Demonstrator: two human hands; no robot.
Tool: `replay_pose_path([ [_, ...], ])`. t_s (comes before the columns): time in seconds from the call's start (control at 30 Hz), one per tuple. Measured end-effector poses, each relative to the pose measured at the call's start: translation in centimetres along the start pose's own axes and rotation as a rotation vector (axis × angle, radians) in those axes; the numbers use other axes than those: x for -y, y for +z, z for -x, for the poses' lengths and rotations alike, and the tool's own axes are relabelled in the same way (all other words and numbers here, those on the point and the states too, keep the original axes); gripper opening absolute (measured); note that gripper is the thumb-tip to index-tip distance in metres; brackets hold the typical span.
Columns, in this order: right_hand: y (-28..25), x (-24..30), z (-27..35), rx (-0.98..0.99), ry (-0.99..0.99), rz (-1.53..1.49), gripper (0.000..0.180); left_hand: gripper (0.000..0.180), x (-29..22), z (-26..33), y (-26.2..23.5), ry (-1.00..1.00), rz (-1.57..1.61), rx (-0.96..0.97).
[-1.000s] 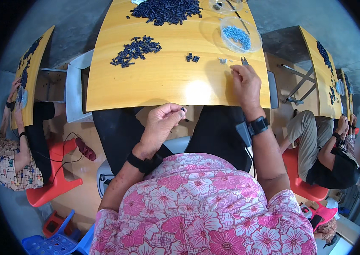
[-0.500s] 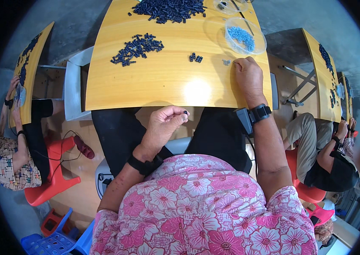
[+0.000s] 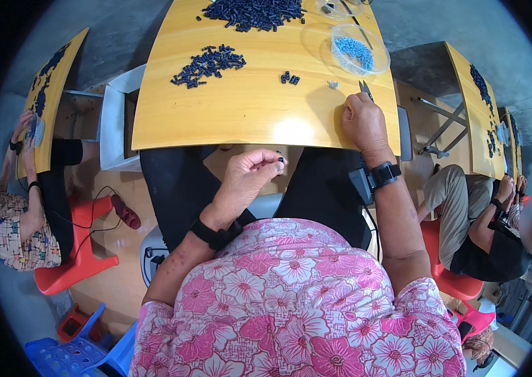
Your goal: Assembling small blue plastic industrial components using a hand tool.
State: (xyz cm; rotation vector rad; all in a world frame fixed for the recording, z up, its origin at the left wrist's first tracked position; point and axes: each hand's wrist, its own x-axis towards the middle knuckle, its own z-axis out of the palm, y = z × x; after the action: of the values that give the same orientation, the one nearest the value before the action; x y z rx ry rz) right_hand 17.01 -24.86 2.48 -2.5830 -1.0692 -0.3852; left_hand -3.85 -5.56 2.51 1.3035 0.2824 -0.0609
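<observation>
My left hand (image 3: 248, 174) is over my lap, just off the table's front edge. Its thumb and forefinger pinch a small black part (image 3: 280, 159). On the table's right side rests my right hand (image 3: 364, 122), fingers curled closed; whatever is in them is hidden. Past its knuckles shows a dark pointed tool (image 3: 366, 90) with two prongs; I cannot tell if the hand touches it. Small clear bits (image 3: 333, 84) lie beside that hand, and a few black parts (image 3: 290, 78) sit left of them. A round clear tub (image 3: 384, 63) holds small blue pieces (image 3: 355, 53).
A pile of black parts (image 3: 208, 65) lies at left on the yellow table (image 3: 216, 122), with a larger heap (image 3: 256, 14) behind it. Another clear container (image 3: 339, 7) stands at the far right. People work at tables (image 3: 65, 75) on both sides.
My right hand has drawn back from the clear bits toward the table's front edge, uncovering the pointed tool. My left hand has shifted slightly right and up, still pinching the black part.
</observation>
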Motion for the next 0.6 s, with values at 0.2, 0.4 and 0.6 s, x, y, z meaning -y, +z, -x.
replay_pose_path([
  [0.2, -0.3, 0.4, 0.2, 0.003, 0.036, -0.053, 0.005, 0.014, -0.8, 0.7, 0.4, 0.014, -0.066, 0.008],
  [0.4, -1.7, 2.6, 1.4, -0.084, 0.043, -0.467, 0.02, 0.014, -2.1, 1.3, 0.0, 0.08, -0.138, -0.026],
  [0.6, -3.1, 8.8, 3.5, 0.137, 0.34, -1.175, 0.014, 0.015, -2.4, 1.8, 0.0, 0.108, -0.089, -0.019],
])
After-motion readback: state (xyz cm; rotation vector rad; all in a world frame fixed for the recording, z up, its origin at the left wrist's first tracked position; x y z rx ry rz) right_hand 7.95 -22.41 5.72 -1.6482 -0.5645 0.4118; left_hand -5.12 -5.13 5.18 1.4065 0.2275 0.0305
